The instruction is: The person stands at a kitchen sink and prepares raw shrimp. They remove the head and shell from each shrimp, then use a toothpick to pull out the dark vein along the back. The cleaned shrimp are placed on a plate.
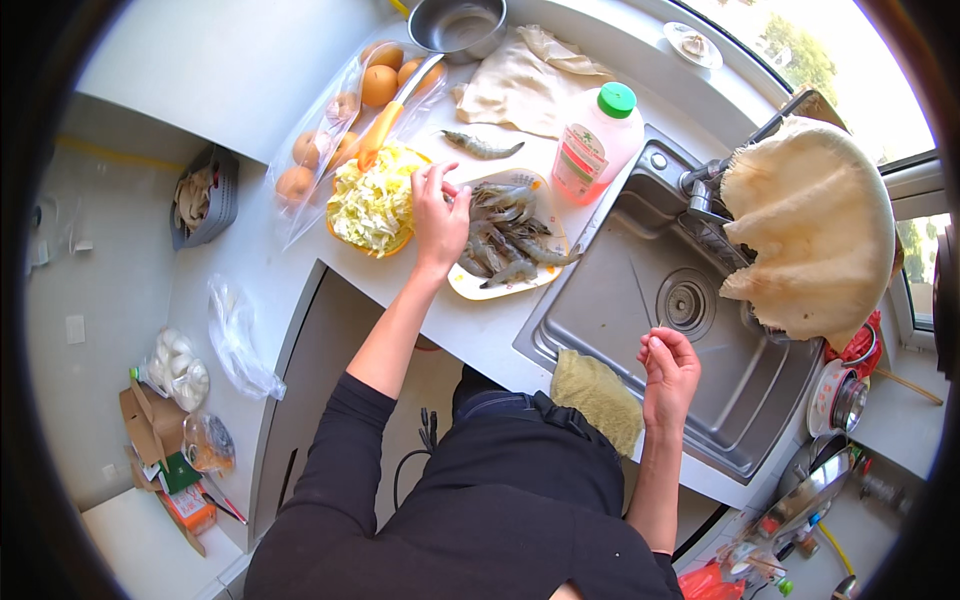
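My left hand (441, 221) is over the near-left rim of a white plate (480, 289) heaped with raw shrimp (517, 232); its fingers are bent, and whether they touch a shrimp cannot be told. Beside it, shredded cabbage (371, 196) fills a yellow-rimmed container, with an orange-handled knife (381, 135) lying across its far edge. A single shrimp (482, 145) lies on the counter beyond the plate. Above the near side of the steel sink (600, 300), my right hand (671, 367) pinches a thin, toothpick-like stick (661, 327) between thumb and fingertips.
A pink-liquid bottle (600, 146) with a green cap stands between plate and sink. Bagged eggs or round fruits (379, 85), a steel pot (457, 28) and a beige cloth (525, 82) lie farther back. A green cloth (596, 397) hangs over the sink's front edge; another cloth (814, 225) drapes beside the faucet (701, 187).
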Demonstrator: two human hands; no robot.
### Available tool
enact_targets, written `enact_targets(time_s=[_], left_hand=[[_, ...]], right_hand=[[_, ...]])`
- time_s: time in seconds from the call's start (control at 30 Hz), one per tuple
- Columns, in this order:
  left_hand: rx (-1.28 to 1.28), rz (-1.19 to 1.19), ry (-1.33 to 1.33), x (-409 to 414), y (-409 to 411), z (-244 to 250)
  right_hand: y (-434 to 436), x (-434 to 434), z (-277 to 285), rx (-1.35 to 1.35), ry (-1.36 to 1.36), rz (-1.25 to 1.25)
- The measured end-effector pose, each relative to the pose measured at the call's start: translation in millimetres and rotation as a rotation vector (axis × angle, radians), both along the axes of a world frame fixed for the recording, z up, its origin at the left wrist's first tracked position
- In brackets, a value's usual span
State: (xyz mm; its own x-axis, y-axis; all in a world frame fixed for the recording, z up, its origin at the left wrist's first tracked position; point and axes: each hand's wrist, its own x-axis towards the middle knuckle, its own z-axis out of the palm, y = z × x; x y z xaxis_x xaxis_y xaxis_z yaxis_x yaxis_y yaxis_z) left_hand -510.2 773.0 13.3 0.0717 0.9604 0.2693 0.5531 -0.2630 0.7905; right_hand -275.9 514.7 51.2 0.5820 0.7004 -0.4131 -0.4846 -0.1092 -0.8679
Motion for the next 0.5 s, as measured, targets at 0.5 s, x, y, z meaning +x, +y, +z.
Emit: enact_targets(time_s=[0.5], left_hand=[[0.276, -0.116, 0.312, -51, -3, -7]], right_hand=[[-2, -8, 2, 0.014, -0.011, 0.040]])
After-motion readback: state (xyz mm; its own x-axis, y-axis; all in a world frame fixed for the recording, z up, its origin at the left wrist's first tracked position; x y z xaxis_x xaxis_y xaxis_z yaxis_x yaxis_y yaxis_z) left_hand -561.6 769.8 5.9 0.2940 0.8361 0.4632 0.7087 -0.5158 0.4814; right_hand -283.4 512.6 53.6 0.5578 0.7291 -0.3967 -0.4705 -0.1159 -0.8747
